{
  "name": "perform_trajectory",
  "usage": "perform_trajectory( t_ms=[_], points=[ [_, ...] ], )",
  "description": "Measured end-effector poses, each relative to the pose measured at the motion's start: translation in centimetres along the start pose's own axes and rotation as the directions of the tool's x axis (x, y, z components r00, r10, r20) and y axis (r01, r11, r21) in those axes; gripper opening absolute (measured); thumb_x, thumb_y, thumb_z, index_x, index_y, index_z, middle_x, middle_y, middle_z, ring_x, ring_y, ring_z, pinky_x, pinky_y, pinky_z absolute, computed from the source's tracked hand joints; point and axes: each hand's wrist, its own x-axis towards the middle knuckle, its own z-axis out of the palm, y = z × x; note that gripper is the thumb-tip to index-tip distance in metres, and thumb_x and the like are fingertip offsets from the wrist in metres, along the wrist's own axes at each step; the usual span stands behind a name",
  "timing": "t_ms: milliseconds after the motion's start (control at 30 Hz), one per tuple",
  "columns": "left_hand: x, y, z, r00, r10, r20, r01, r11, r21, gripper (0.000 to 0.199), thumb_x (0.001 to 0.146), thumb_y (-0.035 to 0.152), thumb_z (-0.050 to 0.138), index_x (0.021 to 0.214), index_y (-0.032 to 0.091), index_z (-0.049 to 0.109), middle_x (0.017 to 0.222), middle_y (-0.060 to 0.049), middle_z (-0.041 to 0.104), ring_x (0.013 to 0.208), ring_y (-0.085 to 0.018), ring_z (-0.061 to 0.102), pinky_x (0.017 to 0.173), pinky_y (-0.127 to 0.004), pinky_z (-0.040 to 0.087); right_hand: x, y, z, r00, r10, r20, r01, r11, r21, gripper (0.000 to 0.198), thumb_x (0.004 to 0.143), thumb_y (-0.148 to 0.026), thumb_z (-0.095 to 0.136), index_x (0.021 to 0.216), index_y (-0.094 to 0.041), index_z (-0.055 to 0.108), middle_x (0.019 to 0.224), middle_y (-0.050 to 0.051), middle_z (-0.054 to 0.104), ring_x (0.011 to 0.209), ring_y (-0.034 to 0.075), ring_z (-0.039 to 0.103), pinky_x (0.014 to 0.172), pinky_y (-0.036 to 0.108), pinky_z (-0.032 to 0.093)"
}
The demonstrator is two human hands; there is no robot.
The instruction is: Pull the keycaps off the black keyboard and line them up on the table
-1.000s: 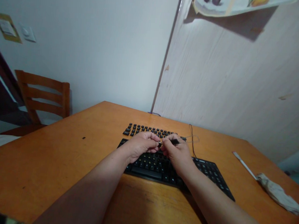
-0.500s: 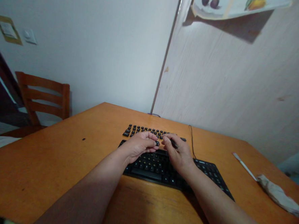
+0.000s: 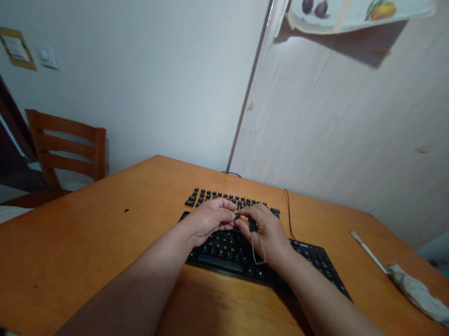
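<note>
1. Small black piece (image 3: 237, 216): partly covered by left hand (image 3: 211, 219); markings too small to read.
2. Wire-looped tool (image 3: 253, 224): grip partly hidden by right hand (image 3: 268, 234).
3. Keyboard (image 3: 218, 262): partly obscured by both hands and right forearm.
4. Loose keycaps (image 3: 219, 194): some hidden; legends illegible.
5. Fruit picture (image 3: 344, 15): cropped by top edge.
6. Dark speck (image 3: 126, 210): too small to identify.

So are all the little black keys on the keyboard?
No, rows of loose black keycaps lie on the table beyond the keyboard.
</note>
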Motion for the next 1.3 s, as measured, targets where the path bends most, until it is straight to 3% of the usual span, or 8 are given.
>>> perform_trajectory(
  t_ms=[167,267,433,533,833,1300],
  points=[
    [-0.1,0.3,0.0,0.999,-0.004,-0.038,0.004,1.000,-0.015,0.031,0.073,0.017,0.071,0.102,0.015,0.060,0.087,-0.008,0.071,0.075,-0.013,0.067,0.078,-0.029,0.052,0.2,0.2,-0.2,1.000,0.004,0.012,-0.004,0.999,-0.037,0.017,0.088,-0.031,0.060,0.101,-0.023,0.068,0.095,0.007,0.064,0.091,0.021,0.060,0.079,0.031,0.048],
    [0.0,0.8,-0.3,0.990,0.042,-0.132,-0.051,0.997,-0.063,0.030,0.072,0.021,0.073,0.099,0.015,0.061,0.090,-0.008,0.071,0.076,-0.012,0.067,0.077,-0.027,0.052,0.4,1.1,-0.6,0.999,0.051,0.001,-0.051,0.996,-0.079,0.019,0.088,-0.033,0.059,0.101,-0.022,0.068,0.096,0.007,0.065,0.090,0.021,0.061,0.079,0.032,0.047],
    [0.3,1.3,-1.3,0.919,0.145,-0.368,-0.172,0.984,-0.043,0.018,0.075,0.025,0.067,0.088,0.014,0.062,0.088,-0.007,0.071,0.070,-0.009,0.064,0.067,-0.021,0.050,1.1,2.7,-1.1,0.984,0.176,0.022,-0.169,0.971,-0.168,0.022,0.088,-0.036,0.059,0.103,-0.023,0.069,0.095,0.006,0.065,0.085,0.020,0.061,0.074,0.030,0.045],
    [0.5,1.3,-1.8,0.891,0.167,-0.422,-0.195,0.981,-0.023,0.018,0.075,0.028,0.066,0.085,0.014,0.062,0.088,-0.008,0.070,0.069,-0.009,0.063,0.063,-0.020,0.048,1.9,3.2,-0.8,0.968,0.232,0.095,-0.201,0.945,-0.258,0.023,0.087,-0.036,0.058,0.103,-0.024,0.070,0.095,0.005,0.065,0.083,0.020,0.061,0.070,0.029,0.043],
    [0.5,1.5,-1.9,0.876,0.177,-0.448,-0.213,0.977,-0.030,0.019,0.073,0.030,0.067,0.081,0.014,0.063,0.083,-0.006,0.070,0.067,-0.009,0.062,0.061,-0.020,0.047,3.7,3.8,1.2,0.920,0.260,0.295,-0.124,0.904,-0.409,0.023,0.086,-0.035,0.057,0.102,-0.025,0.072,0.095,0.006,0.066,0.084,0.020,0.062,0.065,0.028,0.039],
    [0.4,1.5,-1.7,0.881,0.171,-0.441,-0.199,0.980,-0.016,0.019,0.073,0.031,0.068,0.081,0.015,0.063,0.085,-0.007,0.071,0.066,-0.009,0.061,0.061,-0.020,0.045,4.6,3.7,2.3,0.902,0.238,0.360,-0.042,0.879,-0.475,0.028,0.089,-0.036,0.051,0.103,-0.025,0.072,0.097,0.008,0.065,0.088,0.023,0.061,0.068,0.030,0.041]
  ],
)
